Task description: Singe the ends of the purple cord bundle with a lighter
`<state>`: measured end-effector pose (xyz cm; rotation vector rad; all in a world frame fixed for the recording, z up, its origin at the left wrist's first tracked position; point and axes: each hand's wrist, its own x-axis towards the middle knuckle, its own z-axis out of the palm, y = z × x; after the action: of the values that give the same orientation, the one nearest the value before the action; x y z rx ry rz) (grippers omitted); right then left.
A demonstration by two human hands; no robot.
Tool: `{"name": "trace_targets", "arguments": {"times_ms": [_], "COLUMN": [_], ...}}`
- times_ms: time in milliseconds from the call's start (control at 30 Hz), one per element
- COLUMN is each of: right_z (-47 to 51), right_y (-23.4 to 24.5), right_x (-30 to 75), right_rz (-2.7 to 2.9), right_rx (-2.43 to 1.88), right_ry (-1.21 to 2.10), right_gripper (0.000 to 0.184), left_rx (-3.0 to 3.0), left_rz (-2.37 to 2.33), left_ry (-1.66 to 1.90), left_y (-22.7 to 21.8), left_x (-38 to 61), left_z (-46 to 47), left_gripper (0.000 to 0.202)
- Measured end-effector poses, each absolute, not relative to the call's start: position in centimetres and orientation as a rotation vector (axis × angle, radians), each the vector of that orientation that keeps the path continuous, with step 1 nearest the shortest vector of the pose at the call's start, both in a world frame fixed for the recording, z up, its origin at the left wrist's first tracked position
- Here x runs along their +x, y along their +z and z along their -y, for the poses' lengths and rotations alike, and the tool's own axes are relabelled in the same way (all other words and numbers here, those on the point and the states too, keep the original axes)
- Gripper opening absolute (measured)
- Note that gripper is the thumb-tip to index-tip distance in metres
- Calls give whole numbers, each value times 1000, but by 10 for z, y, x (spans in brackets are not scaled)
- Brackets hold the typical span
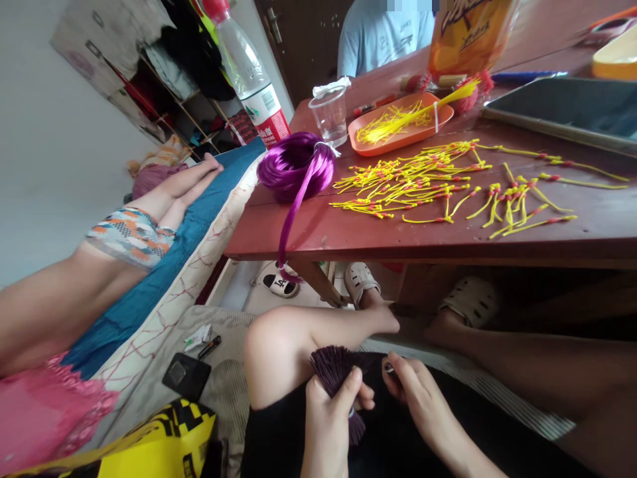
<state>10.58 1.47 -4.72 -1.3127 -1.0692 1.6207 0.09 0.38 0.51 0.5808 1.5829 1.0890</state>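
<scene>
My left hand is closed around a bundle of dark purple cords above my lap. The cut ends fan out over the thumb, and a pale tie shows lower on the bundle. A short way to the right, my right hand is pinched closed, with a small dark, shiny bit at its fingertips that I cannot make out. On the table, a coil of bright purple cord hangs one tail over the edge. Short yellow cords with red bits lie spread beside it.
On the red-brown table are an orange tray with yellow cords, a plastic cup, a bottle and a tablet-like device. One person sits across; another lies on the bed at left.
</scene>
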Motion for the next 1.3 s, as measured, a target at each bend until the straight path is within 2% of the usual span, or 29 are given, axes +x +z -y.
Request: {"name": "trace_targets", "arguments": {"times_ms": [1300], "right_z": [-19], "right_y": [-51], "right_x": [108], "right_rz": [1052], "right_rx": [-1314], "right_ry": [1616], "right_gripper": [39], "left_rx": [647], "left_rz": [-1564], "left_ry": [1034], "left_y": [0], "left_x": [-2], "left_z": [-2], "left_gripper": [17]}}
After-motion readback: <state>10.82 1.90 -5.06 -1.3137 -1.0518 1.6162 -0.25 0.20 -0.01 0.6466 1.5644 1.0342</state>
